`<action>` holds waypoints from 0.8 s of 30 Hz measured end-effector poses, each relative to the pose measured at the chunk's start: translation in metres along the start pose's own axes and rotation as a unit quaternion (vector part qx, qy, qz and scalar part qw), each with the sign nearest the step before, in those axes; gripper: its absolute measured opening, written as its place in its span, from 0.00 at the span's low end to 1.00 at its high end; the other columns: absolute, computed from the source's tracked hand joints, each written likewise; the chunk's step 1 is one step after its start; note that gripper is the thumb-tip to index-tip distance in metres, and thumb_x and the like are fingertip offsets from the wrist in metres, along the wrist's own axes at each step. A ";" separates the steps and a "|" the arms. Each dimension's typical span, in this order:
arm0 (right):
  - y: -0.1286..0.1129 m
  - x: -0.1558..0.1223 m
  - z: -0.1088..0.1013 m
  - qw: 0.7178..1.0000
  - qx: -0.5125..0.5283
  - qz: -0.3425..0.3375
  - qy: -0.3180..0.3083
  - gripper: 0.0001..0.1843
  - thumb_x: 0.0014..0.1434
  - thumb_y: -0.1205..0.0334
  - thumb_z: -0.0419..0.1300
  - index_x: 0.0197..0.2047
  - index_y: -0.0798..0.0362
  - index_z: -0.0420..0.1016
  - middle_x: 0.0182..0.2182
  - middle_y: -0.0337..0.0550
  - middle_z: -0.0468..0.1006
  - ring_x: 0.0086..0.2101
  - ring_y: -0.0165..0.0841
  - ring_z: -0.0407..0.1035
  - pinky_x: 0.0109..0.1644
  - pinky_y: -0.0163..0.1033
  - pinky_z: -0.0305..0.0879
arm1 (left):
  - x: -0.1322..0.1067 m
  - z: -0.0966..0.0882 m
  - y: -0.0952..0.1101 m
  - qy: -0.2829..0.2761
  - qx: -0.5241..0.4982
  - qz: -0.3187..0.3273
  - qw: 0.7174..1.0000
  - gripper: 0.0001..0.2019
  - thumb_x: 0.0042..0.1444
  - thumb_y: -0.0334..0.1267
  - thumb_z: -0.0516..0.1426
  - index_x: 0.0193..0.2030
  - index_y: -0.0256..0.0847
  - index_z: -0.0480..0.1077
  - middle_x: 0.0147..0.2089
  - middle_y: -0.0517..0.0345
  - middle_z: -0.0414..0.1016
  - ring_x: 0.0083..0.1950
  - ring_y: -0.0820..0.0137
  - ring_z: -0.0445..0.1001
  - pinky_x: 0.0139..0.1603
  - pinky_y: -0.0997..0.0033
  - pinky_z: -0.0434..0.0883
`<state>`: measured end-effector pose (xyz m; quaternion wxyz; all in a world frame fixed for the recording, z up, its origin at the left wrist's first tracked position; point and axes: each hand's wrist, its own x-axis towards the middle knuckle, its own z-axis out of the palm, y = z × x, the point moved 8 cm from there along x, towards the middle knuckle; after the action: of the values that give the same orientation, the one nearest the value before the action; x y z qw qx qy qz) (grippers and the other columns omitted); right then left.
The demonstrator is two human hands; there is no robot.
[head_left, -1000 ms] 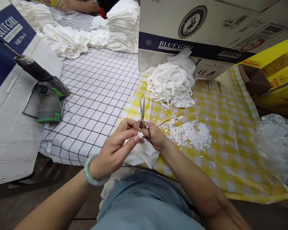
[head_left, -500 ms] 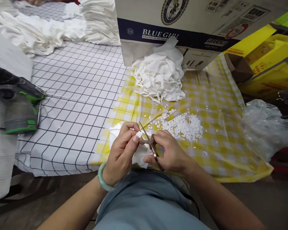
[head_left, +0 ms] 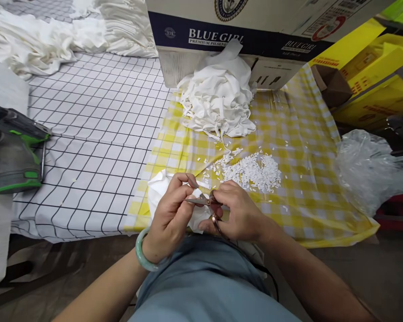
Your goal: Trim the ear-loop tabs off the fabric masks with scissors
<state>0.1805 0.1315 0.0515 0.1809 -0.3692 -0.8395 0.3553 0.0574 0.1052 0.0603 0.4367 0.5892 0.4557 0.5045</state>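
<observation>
My left hand [head_left: 171, 212], a green bangle at its wrist, pinches a piece of white cloth [head_left: 157, 187] at the table's near edge. Much of that cloth is hidden behind the fingers. In my right hand [head_left: 242, 212] is a pair of small scissors [head_left: 200, 201], its handles around the fingers. The blades look closed and point left, against the left thumb and fingertips. A short white strip [head_left: 204, 184] shows just above them. Beyond the hands lies a heap of small white clippings [head_left: 255, 173] on the yellow checked cloth [head_left: 309, 201].
A crumpled pile of white fabric pieces [head_left: 218, 98] leans against a large carton [head_left: 268, 49]. More white fabric [head_left: 121, 29] is stacked at the far left. A grey and green tool [head_left: 16, 154] stands left; a clear plastic bag [head_left: 369, 170] and yellow boxes [head_left: 372, 96] are right.
The scissor blades have gone from spread to closed and swung to point left across the left thumb. A white strip shows above them. The whole view has shifted slightly.
</observation>
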 end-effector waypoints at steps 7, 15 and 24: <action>0.001 0.000 0.000 1.000 0.016 -0.004 0.002 0.26 0.52 0.39 0.65 0.22 0.51 0.61 0.19 0.34 0.67 0.25 0.29 0.59 0.39 0.40 0.54 | -0.001 0.002 -0.003 -0.008 -0.015 0.003 1.000 0.13 0.68 0.38 0.48 0.34 0.41 0.70 0.44 0.49 0.62 0.50 0.62 0.63 0.46 0.62 0.67; 0.010 -0.007 -0.004 1.000 0.009 0.003 0.030 0.28 0.53 0.41 0.65 0.20 0.51 0.57 0.17 0.33 0.64 0.22 0.27 0.56 0.37 0.39 0.54 | 0.002 0.009 -0.004 -0.015 0.004 0.011 1.000 0.14 0.68 0.40 0.49 0.34 0.41 0.71 0.42 0.48 0.64 0.50 0.61 0.64 0.44 0.63 0.68; 0.049 -0.042 -0.020 0.993 0.005 0.100 0.060 0.28 0.56 0.46 0.64 0.18 0.52 0.56 0.15 0.31 0.60 0.21 0.25 0.50 0.33 0.37 0.52 | 0.031 0.056 -0.011 -0.111 0.009 0.030 0.993 0.13 0.67 0.33 0.48 0.33 0.40 0.70 0.42 0.52 0.65 0.51 0.65 0.64 0.53 0.65 0.64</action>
<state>0.2438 0.1326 0.0282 0.1962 -0.4710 -0.7843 0.3530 0.1140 0.1343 0.0498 0.4637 0.6590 0.3913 0.4446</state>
